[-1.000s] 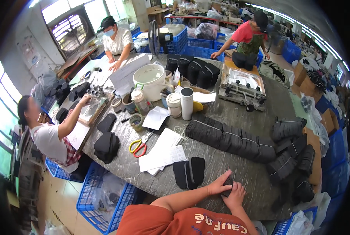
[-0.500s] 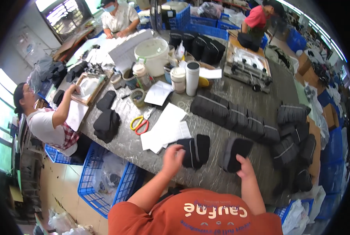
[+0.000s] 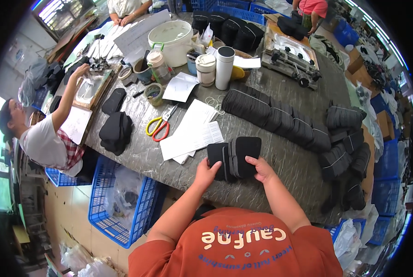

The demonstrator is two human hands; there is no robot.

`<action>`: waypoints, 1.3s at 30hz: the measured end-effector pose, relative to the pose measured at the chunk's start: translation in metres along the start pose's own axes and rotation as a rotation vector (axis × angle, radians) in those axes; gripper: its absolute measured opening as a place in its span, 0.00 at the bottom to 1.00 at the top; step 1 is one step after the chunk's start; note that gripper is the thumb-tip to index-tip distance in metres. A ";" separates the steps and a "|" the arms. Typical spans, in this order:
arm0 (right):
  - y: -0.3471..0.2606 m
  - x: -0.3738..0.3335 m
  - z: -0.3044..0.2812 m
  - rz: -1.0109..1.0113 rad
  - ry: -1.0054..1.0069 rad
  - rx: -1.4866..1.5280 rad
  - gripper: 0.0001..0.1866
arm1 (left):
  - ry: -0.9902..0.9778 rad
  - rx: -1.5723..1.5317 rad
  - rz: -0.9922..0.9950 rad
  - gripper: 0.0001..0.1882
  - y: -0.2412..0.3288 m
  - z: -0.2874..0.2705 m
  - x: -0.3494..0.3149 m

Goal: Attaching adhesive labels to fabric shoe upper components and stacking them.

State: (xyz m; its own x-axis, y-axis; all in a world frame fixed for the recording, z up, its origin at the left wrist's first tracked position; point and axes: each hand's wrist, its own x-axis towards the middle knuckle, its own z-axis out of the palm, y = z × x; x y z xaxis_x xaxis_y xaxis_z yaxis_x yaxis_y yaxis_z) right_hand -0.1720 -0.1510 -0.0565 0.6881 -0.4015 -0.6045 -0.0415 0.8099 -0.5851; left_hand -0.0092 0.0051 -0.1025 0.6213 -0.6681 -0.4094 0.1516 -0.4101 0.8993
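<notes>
Two short stacks of black fabric pieces with grey edges meet at the front of the table. My left hand (image 3: pixel 208 173) is closed on the outer edge of the left stack (image 3: pixel 218 159), thumb on top. My right hand (image 3: pixel 260 169) pinches the lower right edge of the right stack (image 3: pixel 246 154), its thumb also on top. The fingers underneath are partly hidden. Just beyond lie white paper sheets (image 3: pixel 188 134) and scissors (image 3: pixel 159 126) with one yellow and one red handle. A long row of banded black pieces (image 3: pixel 273 113) runs across the table to the right.
More black bundles (image 3: pixel 338 159) are heaped at the right edge. Behind the papers stand a white bucket (image 3: pixel 169 41), jars and a white tumbler (image 3: pixel 225 67). A co-worker (image 3: pixel 49 127) reaches over a frame at left. A blue crate (image 3: pixel 118 203) sits below the table edge.
My right hand has brought its stack left against the other one. My left hand, apart before, now grips the left stack. The co-worker at left has reached farther away.
</notes>
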 end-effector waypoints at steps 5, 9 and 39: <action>0.007 -0.002 -0.003 0.028 0.010 -0.053 0.27 | -0.124 0.209 0.029 0.22 0.024 0.005 0.002; 0.020 -0.015 -0.016 -0.081 0.002 0.089 0.28 | -0.101 0.055 -0.008 0.22 0.006 0.018 0.008; 0.037 -0.088 -0.058 -0.208 0.064 0.172 0.35 | -0.489 0.402 0.209 0.29 -0.031 0.090 -0.027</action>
State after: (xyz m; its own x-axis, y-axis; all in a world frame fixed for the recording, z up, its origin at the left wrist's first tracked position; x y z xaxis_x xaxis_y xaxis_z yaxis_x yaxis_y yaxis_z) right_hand -0.2757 -0.1102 -0.0563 0.6212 -0.5885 -0.5174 0.2231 0.7658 -0.6031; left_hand -0.0998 -0.0202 -0.1327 0.1715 -0.9244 -0.3406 -0.2913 -0.3779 0.8788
